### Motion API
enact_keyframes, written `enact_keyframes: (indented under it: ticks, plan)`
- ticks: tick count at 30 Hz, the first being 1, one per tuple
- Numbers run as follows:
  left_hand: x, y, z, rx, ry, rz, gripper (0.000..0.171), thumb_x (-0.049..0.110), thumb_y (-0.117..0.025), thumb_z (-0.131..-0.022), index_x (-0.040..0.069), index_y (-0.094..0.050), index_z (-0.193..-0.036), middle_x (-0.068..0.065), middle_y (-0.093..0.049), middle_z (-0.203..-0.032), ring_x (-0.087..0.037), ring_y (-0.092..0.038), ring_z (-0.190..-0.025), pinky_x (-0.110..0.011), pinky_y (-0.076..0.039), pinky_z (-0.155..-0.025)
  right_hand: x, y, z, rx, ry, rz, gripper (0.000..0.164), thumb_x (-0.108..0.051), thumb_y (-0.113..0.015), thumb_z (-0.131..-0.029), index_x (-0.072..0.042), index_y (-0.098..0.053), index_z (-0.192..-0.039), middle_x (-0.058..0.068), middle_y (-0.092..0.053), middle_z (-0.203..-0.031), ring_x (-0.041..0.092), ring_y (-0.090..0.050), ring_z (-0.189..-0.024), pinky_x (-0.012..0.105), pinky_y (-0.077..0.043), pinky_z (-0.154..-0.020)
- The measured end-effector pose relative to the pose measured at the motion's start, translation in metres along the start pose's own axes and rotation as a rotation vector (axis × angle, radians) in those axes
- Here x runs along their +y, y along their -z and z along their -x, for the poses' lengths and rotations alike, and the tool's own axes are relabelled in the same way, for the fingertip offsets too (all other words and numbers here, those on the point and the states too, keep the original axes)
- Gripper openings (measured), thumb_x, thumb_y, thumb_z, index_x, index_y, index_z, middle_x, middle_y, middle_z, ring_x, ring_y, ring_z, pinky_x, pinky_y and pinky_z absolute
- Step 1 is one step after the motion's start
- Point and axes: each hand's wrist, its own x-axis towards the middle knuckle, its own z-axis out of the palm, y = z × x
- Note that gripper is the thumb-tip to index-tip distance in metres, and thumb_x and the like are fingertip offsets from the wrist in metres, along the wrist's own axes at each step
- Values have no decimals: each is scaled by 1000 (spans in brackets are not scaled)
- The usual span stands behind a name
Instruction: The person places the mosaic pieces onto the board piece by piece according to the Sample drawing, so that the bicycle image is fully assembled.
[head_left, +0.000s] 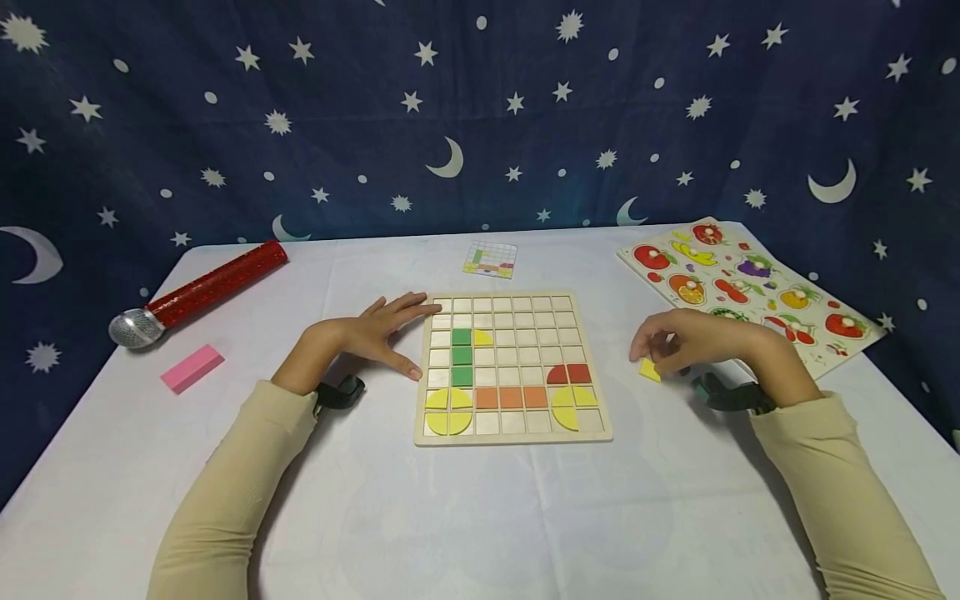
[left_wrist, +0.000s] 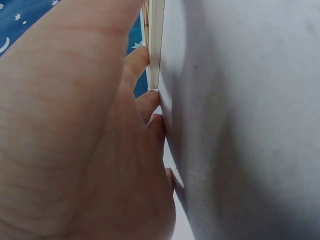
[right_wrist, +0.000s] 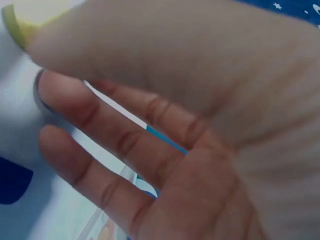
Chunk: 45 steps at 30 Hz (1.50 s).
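A wooden grid board lies on the white table with coloured pieces set in its squares. Green squares form a column, orange squares a row. Four yellow quarter-rounds make a circle at the lower left. At the lower right are red pieces and three yellow quarter-rounds. My left hand spreads its fingers at the board's left edge, fingertips against the wooden side. To the right of the board, my right hand pinches a yellow piece between thumb and fingers.
A small printed pattern card lies behind the board. At the right is a fruit-picture puzzle board. A red microphone and a pink block lie at the left. A dark starry curtain hangs behind the table.
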Motion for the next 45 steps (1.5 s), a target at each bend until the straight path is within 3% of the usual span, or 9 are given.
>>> enact_keyframes:
  ticks: [6,14,24,37,45]
  plan:
    - [1,1,1,0,4,-1,108,52,-79,-75,21,-16,-157,-12,2,-164,-36,5,-149,-58,8,-117,1,0,3,-3,19,-35,27,5,-73,-77,-10,-71,-100,3,-61,-87,17,-54,-79,24,-48,-65]
    - [1,1,0,-1,-10,-5,106,51,-78,-76,21,-16,-157,-12,2,-164,-35,6,-149,-58,8,-117,0,-8,-4,18,35,6,25,-12,-81,-79,-10,-69,-100,-2,-58,-82,14,-52,-76,23,-47,-67]
    - [2,1,-2,-5,-12,-11,107,52,-78,-76,21,-16,-157,-11,2,-164,-35,6,-150,-57,9,-117,0,-14,-10,32,79,4,23,-10,-81,-78,-12,-70,-98,-1,-58,-81,16,-53,-77,23,-48,-68]
    - [3,-1,0,-5,16,4,107,51,-78,-75,22,-16,-157,-12,2,-164,-37,7,-149,-59,8,-117,-6,-16,-15,74,21,63,23,-16,-84,-76,-11,-72,-94,-5,-59,-73,14,-53,-71,22,-46,-63]
    - [3,0,1,-4,20,12,107,51,-78,-75,22,-15,-157,-12,2,-164,-37,7,-149,-59,8,-117,-13,-16,-16,37,40,55,22,-18,-85,-76,-11,-73,-93,-6,-61,-74,13,-54,-72,22,-47,-65]
